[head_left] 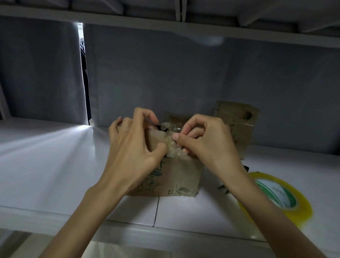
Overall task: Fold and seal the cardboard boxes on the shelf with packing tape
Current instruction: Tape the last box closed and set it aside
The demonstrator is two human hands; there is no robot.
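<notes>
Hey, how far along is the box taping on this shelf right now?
Partly done. The front box is folded up and carries tape low on its face. In hand: the left hand grips its top edge while the right hand pinches the crinkled tape strip over the top. Left: the top still shows a dark gap. Whether the rear box is sealed is unclear. The tape roll lies nearby.
</notes>
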